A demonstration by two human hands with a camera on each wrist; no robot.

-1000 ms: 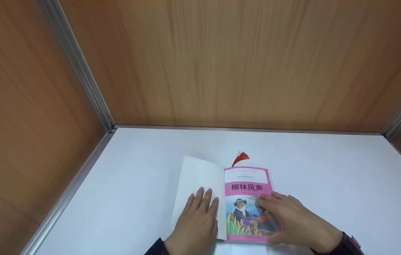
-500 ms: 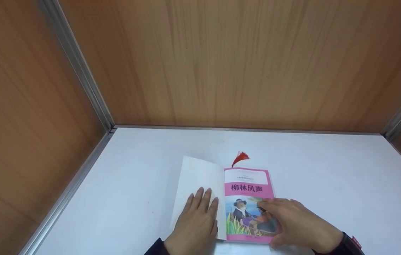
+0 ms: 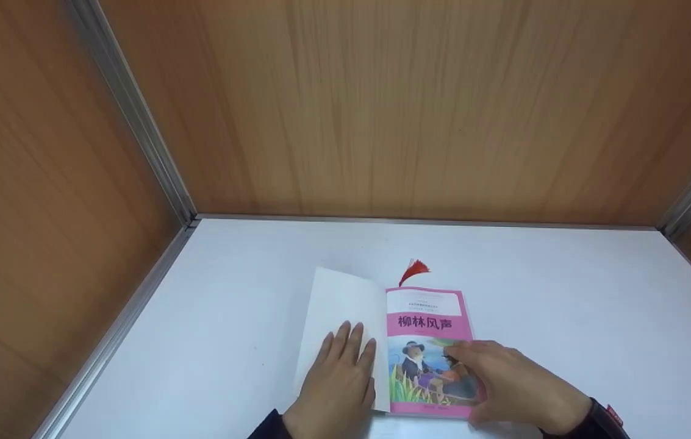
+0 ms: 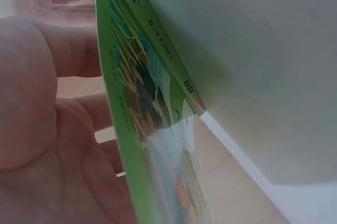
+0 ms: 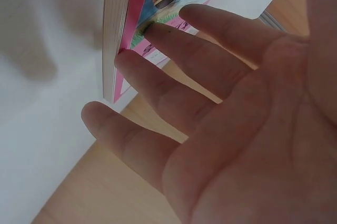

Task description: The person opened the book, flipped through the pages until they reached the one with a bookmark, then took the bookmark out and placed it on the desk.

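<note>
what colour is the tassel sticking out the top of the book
Red. The tassel shows best in the head view, poking out past the far edge of the book.

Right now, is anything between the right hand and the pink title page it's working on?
Nothing visible. The right hand already lies on the pink title page, its fingers at the page edge. The left hand rests flat on the opened cover.

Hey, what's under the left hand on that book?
The left hand presses flat on the opened white inside cover of the pink illustrated book. The patch beneath the palm is hidden.
</note>
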